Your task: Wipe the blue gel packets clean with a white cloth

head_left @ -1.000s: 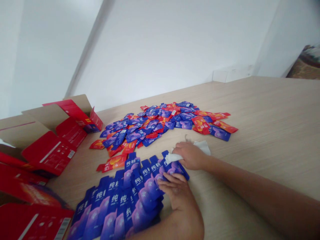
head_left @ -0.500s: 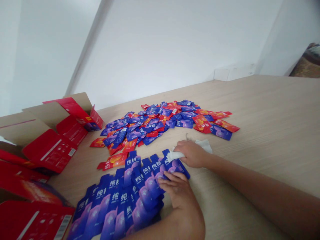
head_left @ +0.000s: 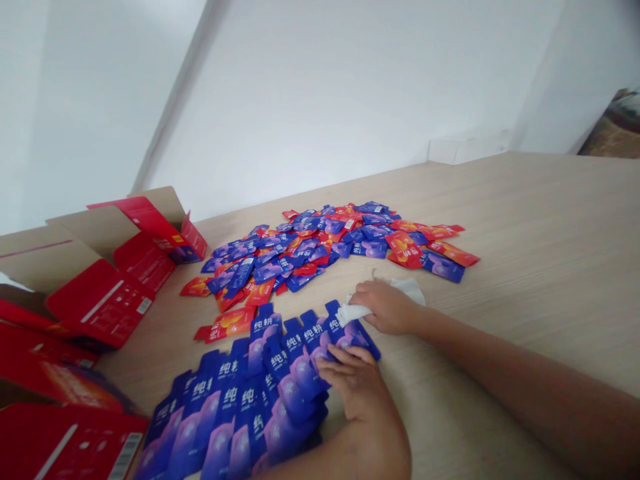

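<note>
Blue sachets point(head_left: 250, 407) in overlapping rows: left hand point(head_left: 353, 381) flat upon them, right hand point(head_left: 385, 308) grasping a white wipe point(head_left: 353, 313).

Under the left hand point(head_left: 354, 383): blue sachets point(head_left: 240, 413), smooth glossy plastic film, faint sheen. At the right hand point(head_left: 387, 307): white tissue point(head_left: 409, 290), soft, crumpled, matt paper. Beyond both hands: tabletop point(head_left: 500, 220), matt wood-grain laminate. Left of the hands: carton point(head_left: 100, 300) — smooth red-coated card, plain matt brown board inside.
</note>
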The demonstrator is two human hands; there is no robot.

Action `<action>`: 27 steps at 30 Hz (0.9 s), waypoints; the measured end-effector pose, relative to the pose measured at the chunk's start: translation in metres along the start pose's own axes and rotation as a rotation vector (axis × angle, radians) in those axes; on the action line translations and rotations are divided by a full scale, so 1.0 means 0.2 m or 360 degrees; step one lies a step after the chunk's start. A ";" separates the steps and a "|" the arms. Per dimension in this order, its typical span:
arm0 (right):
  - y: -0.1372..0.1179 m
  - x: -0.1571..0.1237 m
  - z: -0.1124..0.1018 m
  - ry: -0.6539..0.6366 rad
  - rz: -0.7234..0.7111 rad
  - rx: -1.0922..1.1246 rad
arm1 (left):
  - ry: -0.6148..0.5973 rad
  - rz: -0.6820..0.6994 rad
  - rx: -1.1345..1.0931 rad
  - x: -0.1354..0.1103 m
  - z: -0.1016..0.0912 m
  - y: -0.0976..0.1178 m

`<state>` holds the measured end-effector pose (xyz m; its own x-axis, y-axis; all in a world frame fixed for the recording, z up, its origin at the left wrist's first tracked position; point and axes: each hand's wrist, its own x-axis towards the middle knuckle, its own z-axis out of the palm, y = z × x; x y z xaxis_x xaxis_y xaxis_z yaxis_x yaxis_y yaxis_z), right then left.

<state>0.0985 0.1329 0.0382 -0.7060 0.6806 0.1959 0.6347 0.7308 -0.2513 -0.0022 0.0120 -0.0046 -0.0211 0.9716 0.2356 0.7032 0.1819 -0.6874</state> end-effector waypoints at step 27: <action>-0.11 0.02 0.03 -0.0044 -0.0074 0.0061 | 0.0041 -0.0022 0.0015 0.00 0.01 0.01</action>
<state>0.0807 0.1191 0.0396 -0.7431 0.6439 0.1820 0.5889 0.7585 -0.2790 -0.0031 0.0130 -0.0067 -0.0125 0.9649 0.2625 0.6962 0.1968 -0.6904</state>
